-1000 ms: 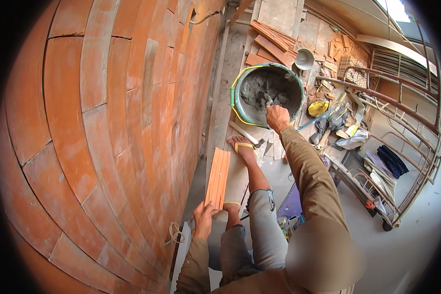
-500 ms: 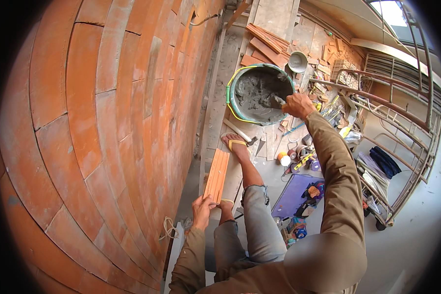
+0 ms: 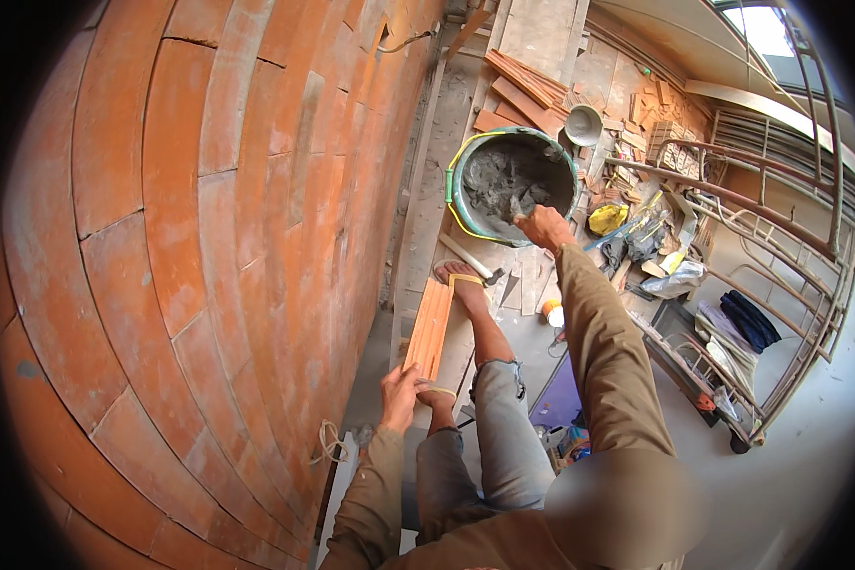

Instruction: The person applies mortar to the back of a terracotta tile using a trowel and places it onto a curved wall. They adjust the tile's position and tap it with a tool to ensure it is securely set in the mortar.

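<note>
My left hand [image 3: 402,394] is closed round the near end of a long orange clay tile [image 3: 430,328] with grooves along its face. The tile points away from me, beside my sandalled foot. A green bucket [image 3: 457,180] with a yellow handle holds wet grey mortar [image 3: 503,171]. Over its near right rim, my right hand [image 3: 545,228] grips a trowel; its mortar-covered blade [image 3: 518,205] reaches into the bucket. Its handle is mostly hidden by my fingers.
A wall of orange clay tiles [image 3: 171,237] rises on my left. Near my foot lies a hammer [image 3: 475,261]. Past the bucket are stacked tiles [image 3: 522,90] and a small bowl [image 3: 583,124]. Metal scaffold frames [image 3: 760,204] and scattered tools and bags stand to the right.
My right hand has moved left and slightly nearer along the bucket's rim, taking the trowel with it. My left hand and the tile have shifted slightly.
</note>
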The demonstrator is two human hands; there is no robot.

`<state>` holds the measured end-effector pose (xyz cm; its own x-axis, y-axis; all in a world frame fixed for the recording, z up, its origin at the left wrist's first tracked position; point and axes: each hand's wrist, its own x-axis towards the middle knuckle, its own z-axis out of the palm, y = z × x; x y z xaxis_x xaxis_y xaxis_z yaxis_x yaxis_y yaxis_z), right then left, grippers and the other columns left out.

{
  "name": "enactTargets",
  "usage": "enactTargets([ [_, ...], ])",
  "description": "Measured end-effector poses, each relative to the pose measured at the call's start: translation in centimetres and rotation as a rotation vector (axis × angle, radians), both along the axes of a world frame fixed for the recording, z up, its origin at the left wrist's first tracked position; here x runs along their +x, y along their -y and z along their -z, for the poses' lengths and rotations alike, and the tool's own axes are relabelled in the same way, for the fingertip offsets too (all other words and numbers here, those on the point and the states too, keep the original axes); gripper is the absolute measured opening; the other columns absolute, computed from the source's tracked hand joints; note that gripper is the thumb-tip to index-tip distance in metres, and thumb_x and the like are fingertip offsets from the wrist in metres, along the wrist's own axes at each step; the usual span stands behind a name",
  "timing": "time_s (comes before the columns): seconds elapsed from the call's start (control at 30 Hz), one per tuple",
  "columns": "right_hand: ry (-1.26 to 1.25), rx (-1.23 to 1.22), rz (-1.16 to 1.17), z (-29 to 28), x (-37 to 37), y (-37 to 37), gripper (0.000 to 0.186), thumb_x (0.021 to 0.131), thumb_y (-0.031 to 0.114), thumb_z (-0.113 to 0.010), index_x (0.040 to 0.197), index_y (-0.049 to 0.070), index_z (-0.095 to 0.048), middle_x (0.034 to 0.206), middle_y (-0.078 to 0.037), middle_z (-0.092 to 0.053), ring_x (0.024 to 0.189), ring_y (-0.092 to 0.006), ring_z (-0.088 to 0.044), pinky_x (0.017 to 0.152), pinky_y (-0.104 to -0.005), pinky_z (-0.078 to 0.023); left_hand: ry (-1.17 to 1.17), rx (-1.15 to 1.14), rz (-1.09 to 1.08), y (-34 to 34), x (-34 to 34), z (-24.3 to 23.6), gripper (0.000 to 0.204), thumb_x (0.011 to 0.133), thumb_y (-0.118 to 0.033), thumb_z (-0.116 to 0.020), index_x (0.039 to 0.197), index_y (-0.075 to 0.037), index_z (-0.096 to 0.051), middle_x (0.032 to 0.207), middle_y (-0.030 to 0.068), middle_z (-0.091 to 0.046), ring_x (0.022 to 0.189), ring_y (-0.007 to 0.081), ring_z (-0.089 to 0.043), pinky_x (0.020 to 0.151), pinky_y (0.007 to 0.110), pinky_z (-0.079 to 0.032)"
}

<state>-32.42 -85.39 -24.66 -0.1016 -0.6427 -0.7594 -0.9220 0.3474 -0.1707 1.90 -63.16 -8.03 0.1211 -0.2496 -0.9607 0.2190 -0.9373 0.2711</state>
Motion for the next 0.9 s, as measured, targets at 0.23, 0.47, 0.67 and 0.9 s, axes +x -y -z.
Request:
enactTargets([
  [0.23,0.130,-0.016,-0.087,2.4,0.9,-1.3,0.050,0.089,0.049,-0.062,0.090,0.000,-0.074,0.089,-0.026,-0.070,0.089,-0.0409,-0.069,0.078,-0.0477,-0.054,-0.008,-0.031,-0.004,3.3,-0.6,1.8,0.024,0.099,-0.022,-0.060,0.110,0.000,-0.063,0.095,0.0066,-0.065,0.085,0.0160,-0.065,0.075,0.031,-0.054],
  [0.47,0.324,-0.056,0.201,-3.4,-2.5,-7.0,0.051,0.092,0.050,-0.060,0.098,0.001,-0.073,0.080,-0.025,-0.068,0.078,-0.0404,-0.068,0.070,-0.0461,-0.051,-0.079,-0.070,-0.064,8.2,-2.7,4.1,0.025,0.099,-0.020,-0.059,0.111,0.001,-0.060,0.098,0.0083,-0.064,0.087,0.0190,-0.066,0.077,0.033,-0.054],
  [0.67,0.349,-0.573,0.351,-9.6,4.1,-14.2,0.040,0.092,0.027,-0.063,0.124,0.003,-0.062,0.107,-0.021,-0.068,0.093,-0.0381,-0.067,0.079,-0.0438,-0.054,-0.096,-0.142,-0.150,12.6,-7.5,4.0,0.024,0.098,-0.018,-0.059,0.111,0.002,-0.059,0.100,0.0090,-0.063,0.087,0.0193,-0.064,0.078,0.035,-0.055],
  [0.9,0.363,-0.736,0.422,-7.6,11.1,-17.2,0.051,0.086,0.012,-0.069,0.132,0.003,-0.049,0.103,-0.021,-0.055,0.091,-0.0399,-0.060,0.075,-0.0458,-0.051,-0.149,-0.220,-0.183,15.8,-10.3,1.8,0.023,0.098,-0.016,-0.060,0.110,0.003,-0.062,0.101,0.0099,-0.066,0.086,0.0189,-0.067,0.075,0.032,-0.057],
])
